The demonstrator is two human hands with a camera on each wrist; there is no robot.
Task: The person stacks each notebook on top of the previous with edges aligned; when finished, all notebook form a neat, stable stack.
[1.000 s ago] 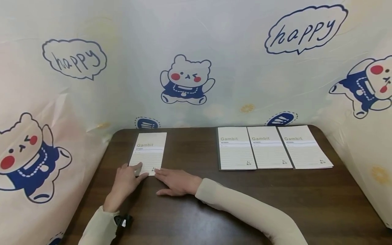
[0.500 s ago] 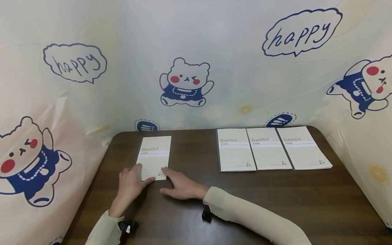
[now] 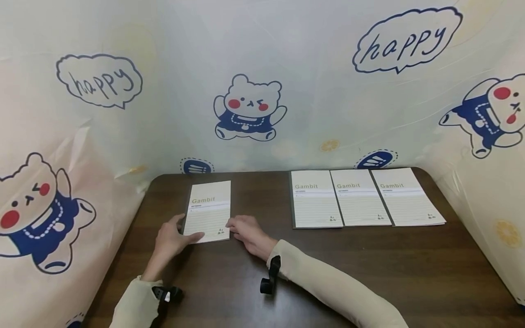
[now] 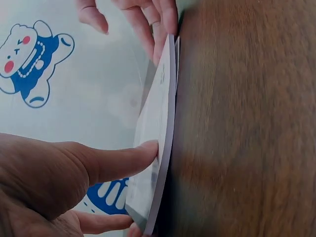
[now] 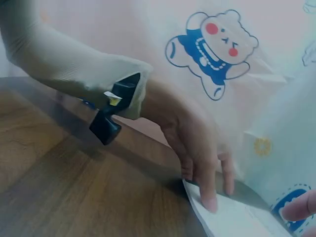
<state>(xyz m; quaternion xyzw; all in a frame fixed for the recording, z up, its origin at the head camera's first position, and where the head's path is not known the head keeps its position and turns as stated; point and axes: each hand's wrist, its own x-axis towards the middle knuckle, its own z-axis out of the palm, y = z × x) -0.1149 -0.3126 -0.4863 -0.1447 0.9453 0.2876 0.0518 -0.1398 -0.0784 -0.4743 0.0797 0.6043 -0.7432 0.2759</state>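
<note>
A white "Gambit" notebook (image 3: pixel 209 214) lies on the left part of the table, its left side tilted slightly up. My left hand (image 3: pixel 170 239) grips its lower left side, with the thumb on the cover and fingertips at and under the left edge, as the left wrist view shows. My right hand (image 3: pixel 250 234) touches the right edge near the lower corner. In the left wrist view, one finger of the right hand stands raised off the notebook (image 4: pixel 153 128) while others meet its edge. The right hand's other fingers are mostly hidden in the right wrist view.
Three matching notebooks, left (image 3: pixel 316 200), middle (image 3: pixel 361 200) and right (image 3: pixel 410 200), lie side by side at the back right of the dark wooden table (image 3: pixel 348 273). A cloth (image 3: pixel 303 82) printed with bears surrounds the table at the back and sides.
The notebook has shifted right and a little toward me. My left fingers have gone from its cover to its left edge; my right hand has moved from its bottom corner to its right edge.
</note>
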